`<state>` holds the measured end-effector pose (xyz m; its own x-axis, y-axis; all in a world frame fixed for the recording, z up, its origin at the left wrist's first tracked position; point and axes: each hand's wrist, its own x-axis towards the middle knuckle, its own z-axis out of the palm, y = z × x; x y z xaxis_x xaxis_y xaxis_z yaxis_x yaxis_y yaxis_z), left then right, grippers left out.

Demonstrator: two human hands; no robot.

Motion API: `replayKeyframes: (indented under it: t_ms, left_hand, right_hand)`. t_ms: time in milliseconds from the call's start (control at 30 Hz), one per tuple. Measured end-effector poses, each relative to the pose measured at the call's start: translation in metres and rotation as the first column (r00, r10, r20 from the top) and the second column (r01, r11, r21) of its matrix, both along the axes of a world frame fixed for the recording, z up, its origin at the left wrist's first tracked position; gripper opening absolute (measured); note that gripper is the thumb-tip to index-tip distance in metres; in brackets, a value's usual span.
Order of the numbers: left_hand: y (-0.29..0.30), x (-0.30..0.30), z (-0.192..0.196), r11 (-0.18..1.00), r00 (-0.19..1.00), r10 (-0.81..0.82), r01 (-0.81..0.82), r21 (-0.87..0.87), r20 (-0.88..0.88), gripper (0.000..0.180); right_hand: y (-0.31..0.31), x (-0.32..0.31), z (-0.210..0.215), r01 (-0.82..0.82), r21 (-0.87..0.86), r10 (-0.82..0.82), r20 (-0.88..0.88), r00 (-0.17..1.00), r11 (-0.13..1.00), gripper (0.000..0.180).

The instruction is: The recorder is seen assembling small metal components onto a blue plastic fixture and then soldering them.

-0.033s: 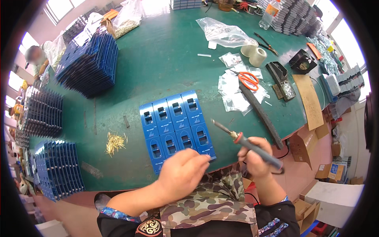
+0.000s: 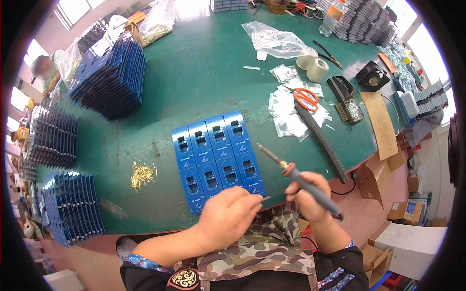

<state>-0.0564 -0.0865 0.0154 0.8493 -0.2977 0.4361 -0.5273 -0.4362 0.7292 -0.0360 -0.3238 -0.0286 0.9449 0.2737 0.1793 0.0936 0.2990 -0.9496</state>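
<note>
A blue circuit board panel (image 2: 206, 156) with two rows of cut-out openings lies on the green table (image 2: 189, 77) in front of me. My left hand (image 2: 225, 218) is closed over the panel's near right edge. A small greyish tip pokes out from its pinched fingers; I cannot make out what it is. In my right hand (image 2: 313, 211) is a soldering iron (image 2: 303, 180) with a grey handle and red collar. Its tip points up and left, just right of the panel, apart from it. A heap of thin gold-coloured pins (image 2: 141, 175) sits left of the panel.
Stacks of blue boards (image 2: 109, 77) stand at the left. To the right are orange-handled scissors (image 2: 306, 99) on small plastic bags, a dark strip (image 2: 323, 143), a soldering stand (image 2: 345, 99), tape rolls (image 2: 317, 70) and pliers (image 2: 330, 56). A bottle (image 2: 331, 19) stands at the back.
The soldering iron has shifted a little left with my right hand. My left hand has moved slightly right and down, and a small greyish tip now shows at its fingertips.
</note>
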Motion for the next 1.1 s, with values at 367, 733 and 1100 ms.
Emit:
replayKeyframes:
  t_ms: [367,733,1100]
  left_hand:
    - [0.0,-0.012,-0.008,0.999,1.0,-0.008,0.008,-0.048,-0.01,0.024]
    - [0.057,0.012,-0.013,0.946,0.974,0.215,-0.225,0.233,0.068,0.02]
    - [0.055,0.016,-0.016,0.92,0.966,0.24,-0.257,0.296,0.092,0.02]
  right_hand:
    - [0.037,-0.004,0.004,-0.062,-0.074,0.067,0.071,0.995,0.995,0.037]
    - [0.015,0.043,0.003,0.047,-0.217,-0.01,0.168,0.986,0.975,0.023]
    - [0.023,0.042,0.001,0.057,-0.25,-0.029,0.112,0.993,0.966,0.018]
